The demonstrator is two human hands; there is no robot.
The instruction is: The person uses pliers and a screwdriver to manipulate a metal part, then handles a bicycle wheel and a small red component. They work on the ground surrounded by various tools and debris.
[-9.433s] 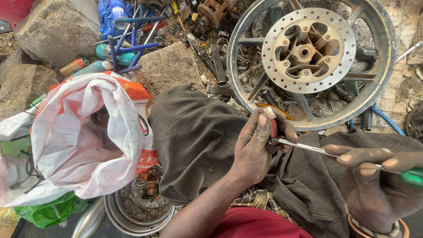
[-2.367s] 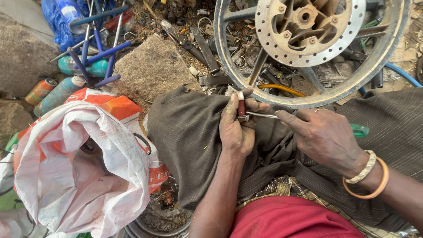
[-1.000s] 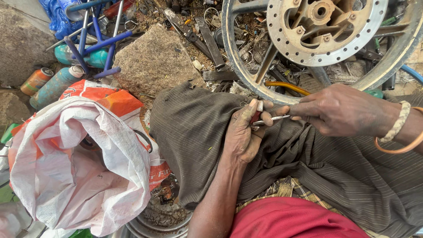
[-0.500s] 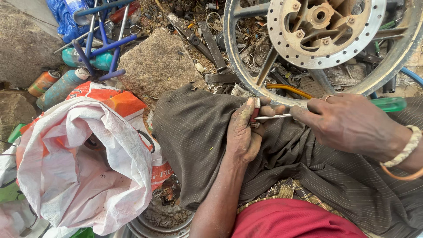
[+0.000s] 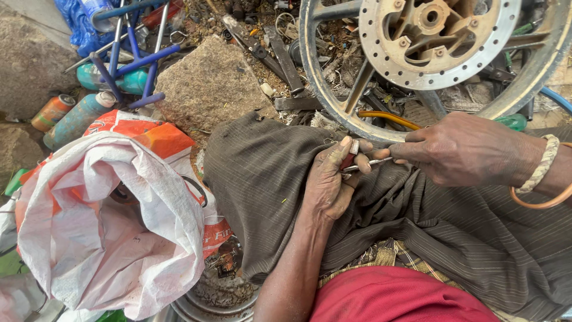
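While pinched in left hand (image 5: 329,182) fingers on the lap, small red part (image 5: 348,160) takes the screwdriver (image 5: 374,163) tip; right hand (image 5: 471,149) fingers clamped on its shaft. Mid-job: tool engaged, part not yet released, wheel (image 5: 333,89) untouched.

Two hands work at the lap: the left hand (image 5: 329,182) and the right hand (image 5: 471,149). Beyond them lies one wheel (image 5: 429,65) with one brake disc (image 5: 381,36). Left of the left hand sit one white sack (image 5: 113,226), one flat stone (image 5: 208,86) and three spray cans (image 5: 74,119).
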